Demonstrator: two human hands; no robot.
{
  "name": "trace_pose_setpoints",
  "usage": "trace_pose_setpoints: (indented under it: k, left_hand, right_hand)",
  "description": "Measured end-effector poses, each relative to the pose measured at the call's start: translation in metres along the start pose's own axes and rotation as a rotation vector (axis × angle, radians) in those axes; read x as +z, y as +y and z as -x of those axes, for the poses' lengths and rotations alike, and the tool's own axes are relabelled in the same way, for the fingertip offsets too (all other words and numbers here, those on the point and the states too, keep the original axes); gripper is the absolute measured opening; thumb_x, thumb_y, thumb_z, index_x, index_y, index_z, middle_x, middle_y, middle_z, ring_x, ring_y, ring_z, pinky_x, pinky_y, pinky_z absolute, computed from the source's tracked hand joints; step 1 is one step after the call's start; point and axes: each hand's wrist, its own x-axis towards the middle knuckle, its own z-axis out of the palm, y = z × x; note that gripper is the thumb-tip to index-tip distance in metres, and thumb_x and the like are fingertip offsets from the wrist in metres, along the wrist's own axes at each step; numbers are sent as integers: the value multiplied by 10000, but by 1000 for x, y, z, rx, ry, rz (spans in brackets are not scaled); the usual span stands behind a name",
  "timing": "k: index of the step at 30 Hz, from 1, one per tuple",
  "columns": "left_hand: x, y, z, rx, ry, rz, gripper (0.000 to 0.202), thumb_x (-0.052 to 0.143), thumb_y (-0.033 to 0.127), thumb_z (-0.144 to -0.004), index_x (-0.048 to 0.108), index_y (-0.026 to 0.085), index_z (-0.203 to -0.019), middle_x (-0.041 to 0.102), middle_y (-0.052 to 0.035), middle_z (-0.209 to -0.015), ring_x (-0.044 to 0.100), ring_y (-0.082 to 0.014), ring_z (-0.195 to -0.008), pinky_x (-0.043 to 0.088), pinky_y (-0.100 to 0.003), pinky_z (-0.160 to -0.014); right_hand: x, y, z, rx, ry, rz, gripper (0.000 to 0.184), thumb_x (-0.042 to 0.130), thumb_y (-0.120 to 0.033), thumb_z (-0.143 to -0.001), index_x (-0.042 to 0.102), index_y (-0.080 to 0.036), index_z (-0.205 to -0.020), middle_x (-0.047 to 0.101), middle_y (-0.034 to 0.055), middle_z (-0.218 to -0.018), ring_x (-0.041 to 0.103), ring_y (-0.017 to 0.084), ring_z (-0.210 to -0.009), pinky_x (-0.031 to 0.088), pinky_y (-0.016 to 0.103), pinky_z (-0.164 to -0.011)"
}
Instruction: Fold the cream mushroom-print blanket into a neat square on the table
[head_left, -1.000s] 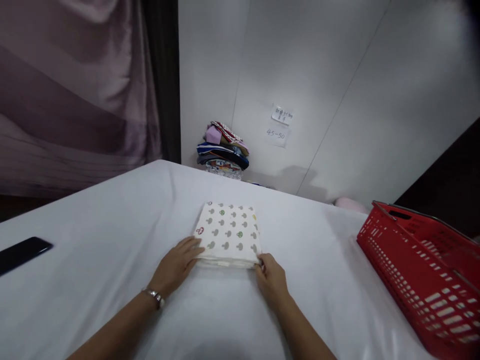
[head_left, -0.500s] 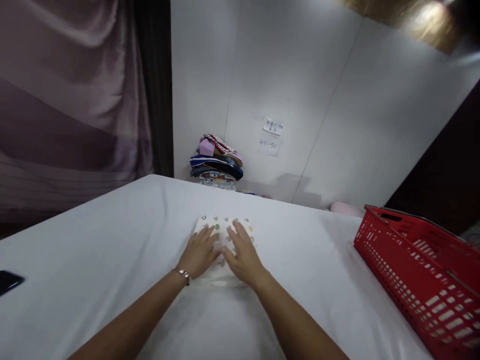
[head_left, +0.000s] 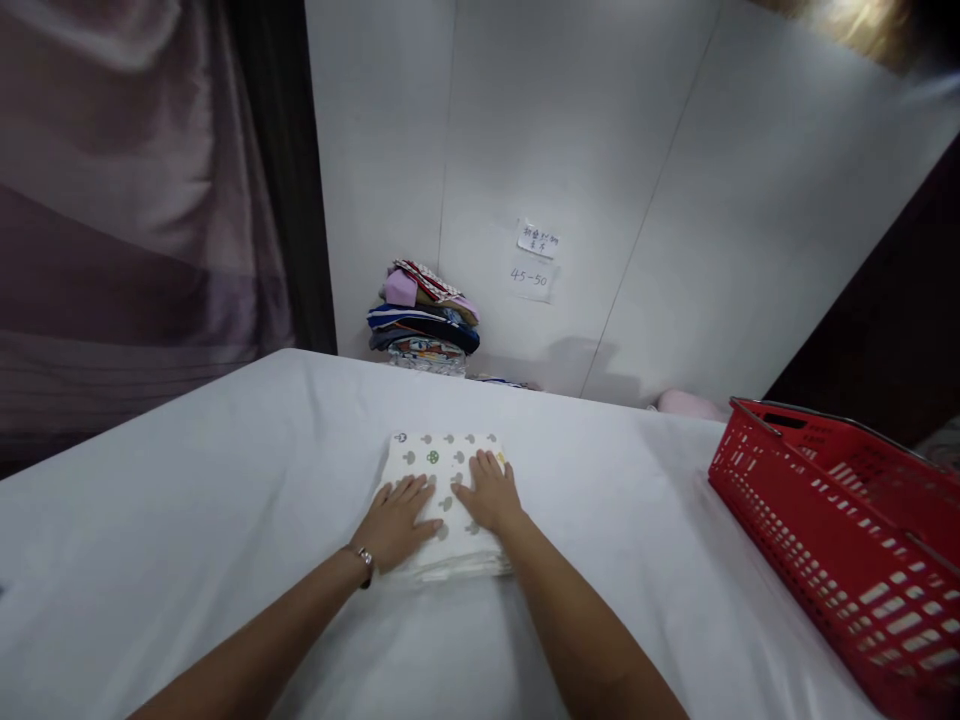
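Moved: both hands slid nearer | left hand (head_left: 396,519), right hand (head_left: 491,494) flat, apparently pressing folded cloth (head_left: 444,500)

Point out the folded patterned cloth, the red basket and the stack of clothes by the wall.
folded cloth (head_left: 442,455): head view, on its bare top face beyond the fingers.
red basket (head_left: 817,545): head view, on its near slotted side wall.
stack of clothes (head_left: 424,318): head view, on the dark blue middle layers.

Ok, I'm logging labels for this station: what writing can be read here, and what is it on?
"45-50": handwritten on the lower paper note taped to the wall.
Upper paper note: handwritten characters, too small to read.
Folded cloth under both hands: printed shapes only, no words.
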Motion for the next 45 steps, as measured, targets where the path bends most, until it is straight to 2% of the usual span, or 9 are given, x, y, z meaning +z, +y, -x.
trace_pose_setpoints:
  k: [4,12,16,20,26,30,34,39,45]
  left_hand:
    - [-11,-6,-24,-81,113,-38,584,378,547,-820,454,230,-1305,298,-77,-1460,187,-271,-1363,127,-503,-1088]
    - [9,-22,-29,-228,18,3,677,215,574,-840,277,204,-1404,136,-51,-1510,65,-255,-1386,164,-538,-1070]
    - [9,-17,-29,-245,8,-23,666,218,546,-844,281,189,-1403,138,-64,-1509,61,-266,-1385,159,-553,-1063]
    - [5,-11,-30,-242,0,-26,646,242,512,-843,280,191,-1403,153,-69,-1507,57,-269,-1385,156,-564,-1056]
    - [6,14,-2,-249,-24,-29,588,295,388,-840,329,175,-1386,191,-91,-1496,103,-308,-1374,255,-587,-1001]
    - [10,32,25,-179,12,-15,601,307,465,-834,377,192,-1365,273,-120,-1464,136,-344,-1362,93,-668,-1022]
    - [10,39,36,-137,39,-47,610,308,464,-844,413,133,-1345,319,-157,-1437,123,-353,-1362,-48,-595,-1080]
    - [20,46,37,-85,83,-50,572,273,420,-876,454,100,-1314,351,-172,-1414,208,-345,-1343,20,-549,-1104]
    - [32,50,46,12,128,3,781,302,655,-790,415,107,-1335,338,-179,-1420,200,-364,-1340,29,-593,-1079]
  right_hand:
    - [3,0,0,16,-5,16,643,253,-577,-898,257,-185,-1408,170,80,-1491,89,227,-1373,91,475,-1081]
    - [-6,-6,-5,-15,-79,72,626,304,-531,-893,295,-158,-1395,201,112,-1478,134,257,-1362,91,492,-1070]
    - [-19,-16,-26,-60,63,114,649,296,-531,-897,260,-132,-1408,180,128,-1483,93,256,-1370,55,450,-1081]
    - [-5,-10,-42,66,47,93,664,251,-536,-903,259,-102,-1405,190,123,-1480,116,253,-1366,96,439,-1082]
    - [21,7,-48,101,11,150,660,243,-533,-899,240,-120,-1414,188,100,-1482,111,248,-1368,116,462,-1080]
    - [25,9,-49,80,36,218,634,258,-502,-905,248,-122,-1412,192,102,-1481,103,244,-1369,129,458,-1075]
    - [22,8,-48,93,28,231,621,236,-496,-913,236,-133,-1416,192,85,-1484,114,225,-1368,141,443,-1077]
    - [19,8,-48,102,-9,205,613,193,-500,-922,227,-145,-1420,187,64,-1487,107,204,-1371,132,418,-1089]
    - [13,6,-49,104,-62,244,603,202,-490,-926,204,-153,-1426,162,71,-1493,100,210,-1372,143,426,-1084]
